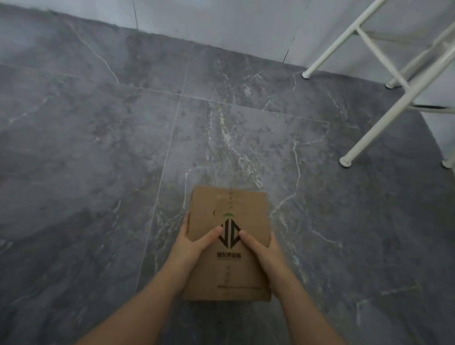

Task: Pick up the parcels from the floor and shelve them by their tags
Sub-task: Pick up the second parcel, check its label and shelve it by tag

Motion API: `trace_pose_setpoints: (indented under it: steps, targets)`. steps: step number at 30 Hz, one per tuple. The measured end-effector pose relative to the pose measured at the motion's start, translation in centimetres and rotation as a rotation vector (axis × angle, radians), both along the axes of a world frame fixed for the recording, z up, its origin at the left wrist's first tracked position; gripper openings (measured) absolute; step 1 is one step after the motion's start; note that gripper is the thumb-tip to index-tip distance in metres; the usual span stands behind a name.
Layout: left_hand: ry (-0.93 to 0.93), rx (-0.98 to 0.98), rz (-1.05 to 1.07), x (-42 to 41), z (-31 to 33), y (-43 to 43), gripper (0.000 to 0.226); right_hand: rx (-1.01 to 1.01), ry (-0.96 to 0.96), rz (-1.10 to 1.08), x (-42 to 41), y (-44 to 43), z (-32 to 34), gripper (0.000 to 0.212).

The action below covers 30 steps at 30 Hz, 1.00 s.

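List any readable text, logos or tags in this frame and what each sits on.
Cardboard parcel, top face, held between left hand and right hand:
Black diamond-shaped logo under a small green arc: a mark, no legible letters.
Line of characters below the logo: too blurred to read.
Fine print near the parcel's near edge: too small to read.
Shelving tag: none visible.

Dim, flat, bluish light, soft overall blur, wide-angle bending at edges, faint shadows
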<state>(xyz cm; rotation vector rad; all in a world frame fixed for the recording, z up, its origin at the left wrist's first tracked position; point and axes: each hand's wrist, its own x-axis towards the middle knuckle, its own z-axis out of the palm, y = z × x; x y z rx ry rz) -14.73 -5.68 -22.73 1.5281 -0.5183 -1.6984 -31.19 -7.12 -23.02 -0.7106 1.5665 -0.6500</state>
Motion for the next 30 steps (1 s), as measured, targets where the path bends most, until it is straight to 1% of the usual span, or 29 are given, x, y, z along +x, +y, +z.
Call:
trace_pose_setpoints:
  steps: [3,5,8,11,12,15,16,17,21,23,24,27,28,30]
  targets:
    - [-0.026,-0.095,-0.021,0.7,5.5,-2.0,0.118,-0.094,-0.048,-0.020,0.6,-1.3,5.4,0.078]
    - [-0.062,-0.163,-0.015,1.3,11.4,-3.3,0.118,-0.174,-0.050,-0.018,1.1,-2.9,10.9,0.080]
    - [-0.099,-0.274,0.043,2.6,22.7,-4.6,0.111,-0.306,-0.076,0.011,2.4,-4.9,22.1,0.083]
    - [-0.167,-0.358,0.064,4.2,36.3,-5.4,0.106,-0.448,-0.102,0.054,3.8,-6.1,36.0,0.080]
    - [-0.178,-0.392,0.066,4.8,41.2,-5.7,0.097,-0.493,-0.112,0.068,4.2,-6.4,41.0,0.081]
    - [-0.195,-0.516,0.076,6.5,56.3,-6.4,0.053,-0.613,-0.155,0.107,5.6,-7.0,56.2,0.084]
    - [-0.203,-0.563,0.081,7.0,61.4,-6.6,0.045,-0.664,-0.165,0.120,6.0,-7.2,61.3,0.084]
    - [-0.210,-0.606,0.085,7.4,66.5,-6.7,0.042,-0.716,-0.173,0.136,6.3,-7.2,66.5,0.084]
    - [-0.225,-0.771,0.095,8.8,85.4,-6.2,0.059,-0.884,-0.199,0.194,7.1,-7.1,85.0,0.088]
    - [-0.255,-0.870,0.102,9.4,93.2,-5.3,0.061,-0.960,-0.239,0.238,7.3,-6.6,92.6,0.088]
    - [-0.261,-0.914,0.102,9.5,96.8,-4.6,0.066,-1.000,-0.260,0.257,7.3,-6.0,95.9,0.084]
    - [-0.284,-1.028,0.102,9.4,105.7,-1.9,0.089,-1.118,-0.323,0.273,7.1,-3.9,104.1,0.067]
    - [-0.295,-1.057,0.112,9.1,108.0,-0.8,0.089,-1.136,-0.347,0.274,6.9,-3.2,106.2,0.066]
    - [-0.316,-1.103,0.145,8.2,111.5,1.4,0.082,-1.161,-0.393,0.271,6.5,-1.4,109.8,0.068]
